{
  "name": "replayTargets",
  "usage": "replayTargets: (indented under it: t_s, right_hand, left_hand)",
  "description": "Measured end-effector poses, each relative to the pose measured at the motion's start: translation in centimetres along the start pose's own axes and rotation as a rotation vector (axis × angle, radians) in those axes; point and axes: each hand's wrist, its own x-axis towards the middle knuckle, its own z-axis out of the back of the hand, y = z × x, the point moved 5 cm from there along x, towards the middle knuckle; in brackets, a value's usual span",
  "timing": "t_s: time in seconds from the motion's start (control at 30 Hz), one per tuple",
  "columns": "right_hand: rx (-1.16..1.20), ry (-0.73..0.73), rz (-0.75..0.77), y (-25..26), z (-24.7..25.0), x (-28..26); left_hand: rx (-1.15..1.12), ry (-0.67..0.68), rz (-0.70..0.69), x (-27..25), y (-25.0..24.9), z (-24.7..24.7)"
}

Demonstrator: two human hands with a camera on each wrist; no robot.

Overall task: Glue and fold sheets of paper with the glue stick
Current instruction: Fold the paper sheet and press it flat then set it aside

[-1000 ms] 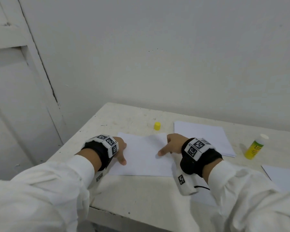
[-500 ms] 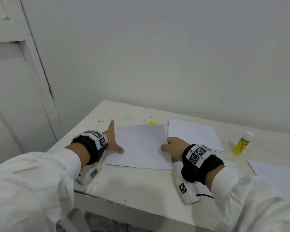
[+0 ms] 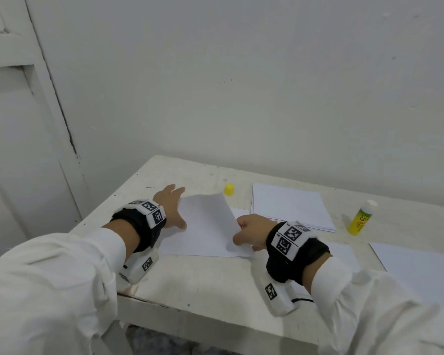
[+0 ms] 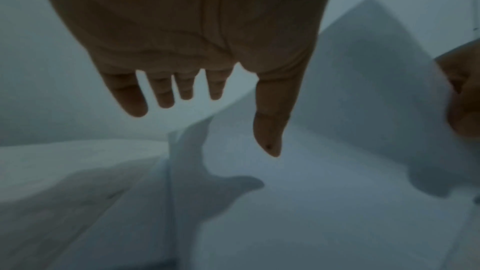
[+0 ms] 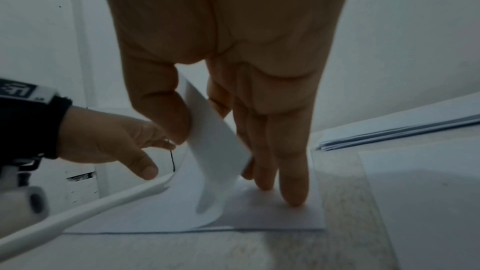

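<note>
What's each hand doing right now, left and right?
Left hand: open, fingers spread at the left edge of the sheet of paper, gripping nothing.
Right hand: pinching the sheet's lifted right edge between thumb and fingers.

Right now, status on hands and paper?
Right hand pinches sheet edge, lifted. Left hand open at sheet's left side. Glue stick uncapped, well clear.

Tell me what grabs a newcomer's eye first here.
The right hand pinches the sheet's right edge and lifts it over mid-table, while the left hand hovers open at its left side. The yellow glue stick stands uncapped at far right; its yellow cap sits behind the sheet.
</note>
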Motion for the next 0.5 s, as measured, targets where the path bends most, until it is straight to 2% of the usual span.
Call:
replayTargets:
  t_s: [0.07, 0.13, 0.23, 0.33, 0.4, 0.47, 0.5]
  right_hand:
    - [-0.050, 0.016, 0.015, 0.0, -0.2, -0.1]
    - [-0.085, 0.025, 0.019, -0.1, -0.3, -0.4]
    - [-0.061, 0.022, -0.014, -0.3, 0.0, -0.3]
    - [0.083, -0.002, -0.054, -0.7, 0.2, 0.1]
    - [0.186, -0.006, -0.094, -1.0, 0.4, 0.3]
    - [0.275, -0.021, -0.121, -0.8, 0.4, 0.0]
    - [0.303, -0.035, -0.118, -0.7, 0.4, 0.1]
  left_hand:
    - [0.031, -0.002, -0.099, -0.2, -1.9, 0.4]
    - [0.092, -0.013, -0.130, 0.0, -3.1, 1.1]
    - [0.218, -0.008, -0.109, 0.4, -2.8, 2.3]
    - [0.295, 0.084, -0.059, 0.8, -0.5, 3.0]
    - [0.260, 0.124, -0.018, 1.1, 1.2, 3.3]
    - [0.107, 0.064, 0.021, 1.2, 2.5, 4.1]
    - [-0.043, 0.011, 0.036, 1.3, 3.0, 4.6]
